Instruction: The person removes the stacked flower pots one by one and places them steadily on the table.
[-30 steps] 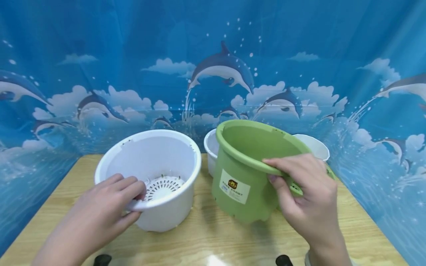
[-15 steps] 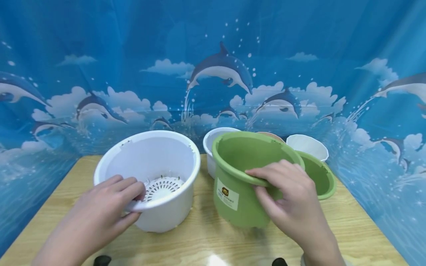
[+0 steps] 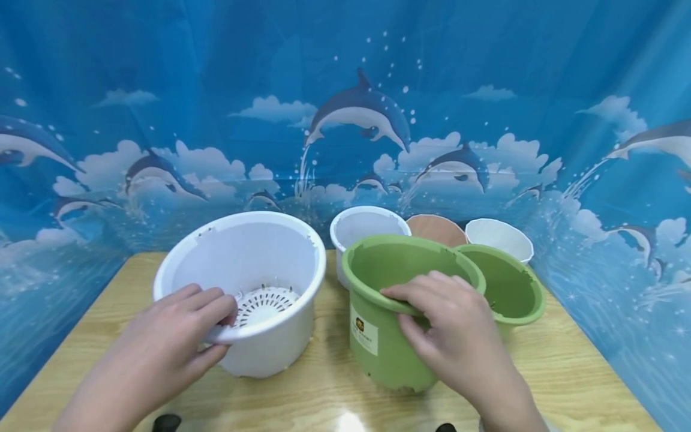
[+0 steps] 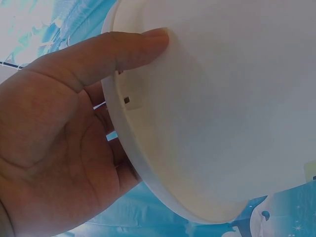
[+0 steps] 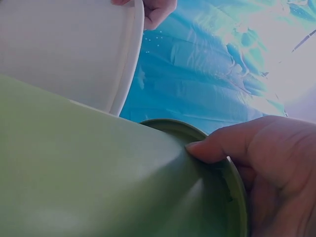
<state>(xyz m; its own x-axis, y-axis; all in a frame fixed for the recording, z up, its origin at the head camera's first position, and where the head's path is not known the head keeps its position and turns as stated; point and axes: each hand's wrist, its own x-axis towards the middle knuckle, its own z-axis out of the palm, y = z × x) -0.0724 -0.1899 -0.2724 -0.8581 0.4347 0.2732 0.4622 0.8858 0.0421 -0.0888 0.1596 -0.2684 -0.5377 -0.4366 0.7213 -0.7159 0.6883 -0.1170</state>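
My left hand (image 3: 178, 336) grips the near rim of a large white plastic pot (image 3: 270, 351) with slots in its floor; in the left wrist view the thumb presses the outer wall while the fingers reach over the rim. My right hand (image 3: 453, 324) holds the near rim of a green plastic pot (image 3: 391, 360) that bears a white label. Thumb outside, fingers over the edge, as the right wrist view of the green pot (image 5: 89, 168) shows. That pot stands right of the white one, low over the table.
A second green pot (image 3: 513, 288) stands behind the right hand. Farther back are a smaller white pot (image 3: 345, 225), a brown pot (image 3: 434, 228) and a white angular-rimmed pot (image 3: 499, 237). The wooden table (image 3: 324, 402) meets a blue dolphin-print curtain (image 3: 243, 72).
My right hand has brought the green pot down and nearer, slightly left, uncovering the second green pot and the brown one behind. My left hand keeps its grip on the white pot.
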